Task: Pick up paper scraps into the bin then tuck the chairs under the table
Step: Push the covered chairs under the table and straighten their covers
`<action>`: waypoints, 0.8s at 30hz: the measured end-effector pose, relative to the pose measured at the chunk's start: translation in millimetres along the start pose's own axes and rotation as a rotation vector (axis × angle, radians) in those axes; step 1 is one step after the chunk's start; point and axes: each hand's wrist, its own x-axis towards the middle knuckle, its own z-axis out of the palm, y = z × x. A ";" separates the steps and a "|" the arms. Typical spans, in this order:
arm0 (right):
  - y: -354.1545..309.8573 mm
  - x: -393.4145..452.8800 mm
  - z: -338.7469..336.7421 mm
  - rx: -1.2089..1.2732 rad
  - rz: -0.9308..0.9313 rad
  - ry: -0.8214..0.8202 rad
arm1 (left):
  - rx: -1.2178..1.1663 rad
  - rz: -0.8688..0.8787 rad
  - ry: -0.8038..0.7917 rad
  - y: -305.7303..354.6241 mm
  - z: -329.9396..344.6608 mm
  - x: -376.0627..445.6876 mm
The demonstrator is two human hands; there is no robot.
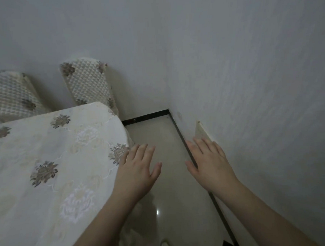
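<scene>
Hands: the left hand and right hand hovered flat, fingers spread, grasping nothing, over the pale glossy tiled floor, apparently between steps.
Table: the table under a cream floral-embroidered cloth stood at left.
Chairs: 2 quilted cream chair backs with floral patches stood at its far edge against the grey wall, seemingly tucked in.
Scraps, bin: none in view.

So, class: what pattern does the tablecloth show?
Cream tablecloth with woven grey-brown and white flower motifs, clearest in the head view.
</scene>
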 end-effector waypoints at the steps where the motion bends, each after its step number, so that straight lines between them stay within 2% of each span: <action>1: -2.3 17.2 1.6 -0.012 -0.011 -0.001 | 0.008 -0.007 0.004 -8.4 1.7 12.8; 11: 1.5 155.6 18.4 0.000 -0.021 0.008 | 0.012 0.018 -0.005 -69.0 17.2 143.9; 17: 35.3 247.4 37.6 0.004 -0.088 0.029 | 0.053 0.000 0.030 -77.5 40.1 232.6; 24: 75.4 355.5 51.3 0.089 -0.121 0.033 | 0.092 -0.084 -0.011 -69.7 52.2 333.7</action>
